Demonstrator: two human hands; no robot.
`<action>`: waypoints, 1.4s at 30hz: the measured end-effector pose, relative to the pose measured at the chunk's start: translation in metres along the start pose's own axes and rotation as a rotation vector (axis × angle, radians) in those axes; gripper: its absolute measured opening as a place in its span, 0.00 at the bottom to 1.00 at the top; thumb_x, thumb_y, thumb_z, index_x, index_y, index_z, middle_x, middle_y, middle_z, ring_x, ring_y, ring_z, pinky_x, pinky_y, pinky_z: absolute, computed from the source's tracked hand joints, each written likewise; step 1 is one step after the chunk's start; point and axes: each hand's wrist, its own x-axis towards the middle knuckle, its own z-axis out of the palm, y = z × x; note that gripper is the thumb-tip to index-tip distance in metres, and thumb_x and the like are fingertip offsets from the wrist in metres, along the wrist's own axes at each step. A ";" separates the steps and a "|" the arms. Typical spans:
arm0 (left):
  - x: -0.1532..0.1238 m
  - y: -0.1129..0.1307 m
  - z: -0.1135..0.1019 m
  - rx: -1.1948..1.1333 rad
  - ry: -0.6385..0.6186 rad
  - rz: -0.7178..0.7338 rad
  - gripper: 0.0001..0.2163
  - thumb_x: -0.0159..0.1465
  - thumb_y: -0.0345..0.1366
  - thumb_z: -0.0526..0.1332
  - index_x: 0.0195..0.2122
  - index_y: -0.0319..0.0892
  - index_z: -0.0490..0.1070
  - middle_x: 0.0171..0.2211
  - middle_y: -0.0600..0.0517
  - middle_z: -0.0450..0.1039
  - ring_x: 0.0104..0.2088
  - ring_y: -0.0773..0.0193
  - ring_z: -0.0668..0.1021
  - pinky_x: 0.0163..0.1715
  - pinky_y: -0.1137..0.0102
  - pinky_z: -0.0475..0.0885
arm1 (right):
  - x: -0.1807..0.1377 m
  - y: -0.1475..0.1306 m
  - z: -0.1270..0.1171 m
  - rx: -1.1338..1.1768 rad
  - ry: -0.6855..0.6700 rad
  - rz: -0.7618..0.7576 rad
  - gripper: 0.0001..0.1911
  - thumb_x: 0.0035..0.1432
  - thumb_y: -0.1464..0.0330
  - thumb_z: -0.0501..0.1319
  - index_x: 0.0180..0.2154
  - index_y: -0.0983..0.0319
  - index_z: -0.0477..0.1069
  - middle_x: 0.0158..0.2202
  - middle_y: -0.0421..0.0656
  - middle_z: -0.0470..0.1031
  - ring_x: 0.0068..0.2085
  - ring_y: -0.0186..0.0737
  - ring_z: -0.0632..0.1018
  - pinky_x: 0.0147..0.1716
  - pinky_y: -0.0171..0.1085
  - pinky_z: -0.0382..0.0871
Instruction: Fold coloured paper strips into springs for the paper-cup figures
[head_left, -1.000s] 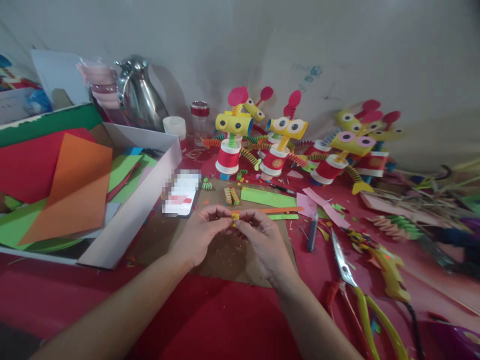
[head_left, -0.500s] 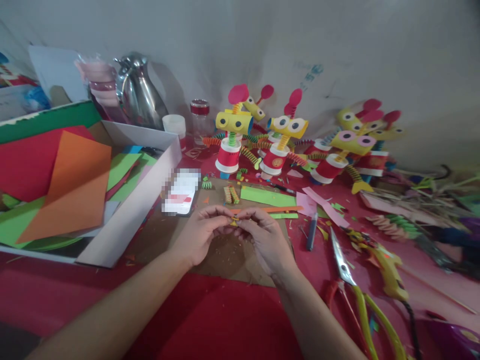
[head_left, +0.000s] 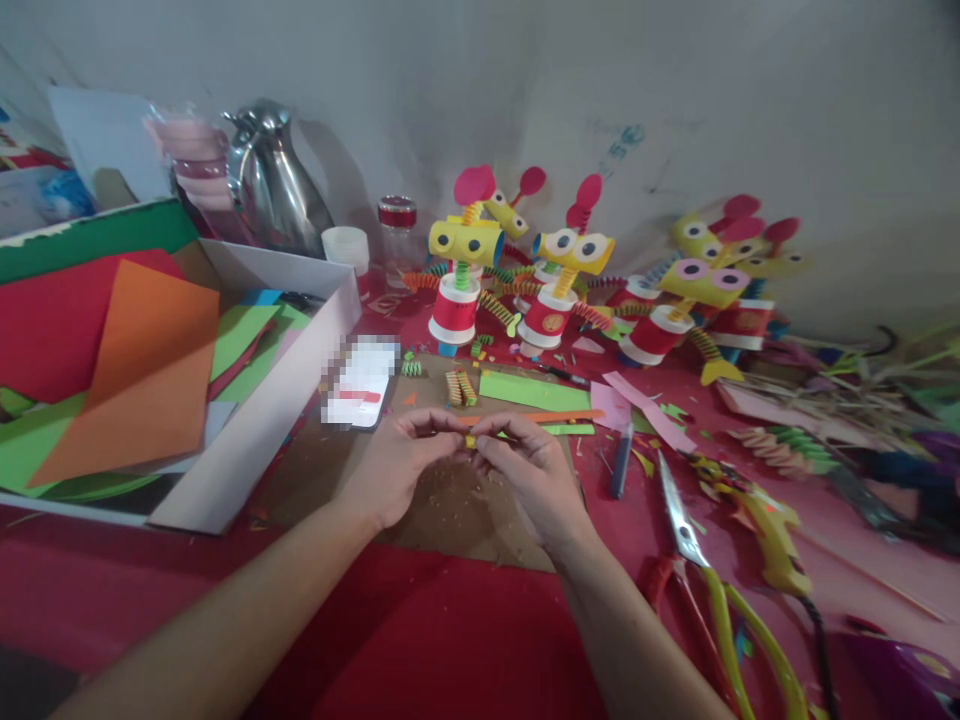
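Above the brown cardboard [head_left: 450, 515], my left hand [head_left: 412, 460] and my right hand [head_left: 525, 470] meet fingertip to fingertip. Both pinch a small folded yellow paper piece [head_left: 470, 441], mostly covered by the fingers. Just beyond them lie two folded paper springs [head_left: 460, 388] in yellow and orange. An orange paper strip [head_left: 551, 417] and a wider light green strip [head_left: 534, 391] rest past my right fingers. A little green paper spring [head_left: 412, 367] is beside the phone [head_left: 364, 380].
At left, a white box [head_left: 259, 440] holds coloured paper. Paper-cup figures [head_left: 551, 310] stand along the wall. To the right lie a utility knife [head_left: 621, 462], scissors [head_left: 682, 530] and a yellow glue gun [head_left: 780, 545]. A steel jug [head_left: 277, 190] is at the back left.
The yellow paper between my fingertips looks smaller and more covered now. My hands keep nearly the same place, and the whole view has shifted slightly.
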 end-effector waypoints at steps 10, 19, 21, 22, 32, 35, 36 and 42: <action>-0.003 -0.004 -0.001 0.238 0.095 0.268 0.10 0.57 0.32 0.64 0.37 0.44 0.64 0.32 0.54 0.75 0.35 0.65 0.77 0.38 0.68 0.71 | 0.001 0.001 0.003 -0.042 0.063 -0.025 0.14 0.51 0.65 0.66 0.42 0.59 0.73 0.34 0.41 0.75 0.36 0.37 0.76 0.39 0.38 0.72; -0.012 -0.003 0.001 0.426 0.203 0.492 0.10 0.57 0.32 0.65 0.36 0.45 0.63 0.34 0.51 0.76 0.35 0.63 0.78 0.37 0.68 0.72 | -0.005 -0.004 0.009 -0.168 0.089 -0.133 0.08 0.50 0.68 0.66 0.36 0.58 0.76 0.35 0.42 0.78 0.37 0.40 0.78 0.39 0.39 0.72; -0.014 -0.003 0.002 0.434 0.194 0.489 0.09 0.57 0.32 0.65 0.36 0.45 0.64 0.34 0.51 0.76 0.35 0.62 0.78 0.38 0.67 0.72 | -0.007 -0.004 0.010 -0.251 0.131 -0.178 0.04 0.53 0.70 0.64 0.34 0.58 0.76 0.32 0.41 0.78 0.35 0.39 0.78 0.37 0.38 0.72; -0.014 -0.002 0.002 0.434 0.180 0.485 0.08 0.58 0.32 0.64 0.36 0.45 0.66 0.34 0.51 0.76 0.36 0.62 0.78 0.38 0.67 0.72 | -0.008 -0.004 0.010 -0.293 0.158 -0.204 0.04 0.54 0.70 0.63 0.32 0.57 0.76 0.31 0.40 0.78 0.33 0.38 0.78 0.35 0.37 0.71; -0.007 0.000 -0.004 0.501 0.015 0.455 0.10 0.59 0.32 0.63 0.39 0.53 0.79 0.39 0.52 0.77 0.41 0.61 0.77 0.43 0.65 0.72 | -0.012 -0.003 0.011 -0.439 0.212 -0.311 0.08 0.57 0.74 0.58 0.32 0.57 0.75 0.29 0.39 0.76 0.29 0.37 0.76 0.30 0.35 0.69; -0.006 -0.004 -0.010 0.541 0.026 0.494 0.11 0.60 0.31 0.62 0.38 0.53 0.80 0.38 0.52 0.79 0.39 0.61 0.78 0.41 0.64 0.73 | -0.013 0.000 0.012 -0.424 0.184 -0.311 0.09 0.57 0.74 0.58 0.32 0.57 0.75 0.28 0.39 0.75 0.29 0.36 0.75 0.30 0.35 0.69; -0.006 -0.004 -0.011 0.561 0.029 0.526 0.11 0.60 0.30 0.62 0.38 0.53 0.80 0.37 0.52 0.79 0.38 0.61 0.78 0.41 0.65 0.73 | -0.013 0.001 0.012 -0.415 0.173 -0.305 0.09 0.57 0.74 0.58 0.32 0.57 0.75 0.27 0.39 0.75 0.29 0.36 0.75 0.30 0.35 0.69; -0.007 -0.007 -0.014 0.638 0.072 0.674 0.12 0.60 0.28 0.61 0.37 0.53 0.80 0.34 0.54 0.79 0.32 0.65 0.78 0.36 0.68 0.74 | -0.016 0.000 0.015 -0.345 0.129 -0.280 0.10 0.58 0.74 0.57 0.33 0.58 0.76 0.26 0.39 0.75 0.28 0.35 0.75 0.30 0.35 0.70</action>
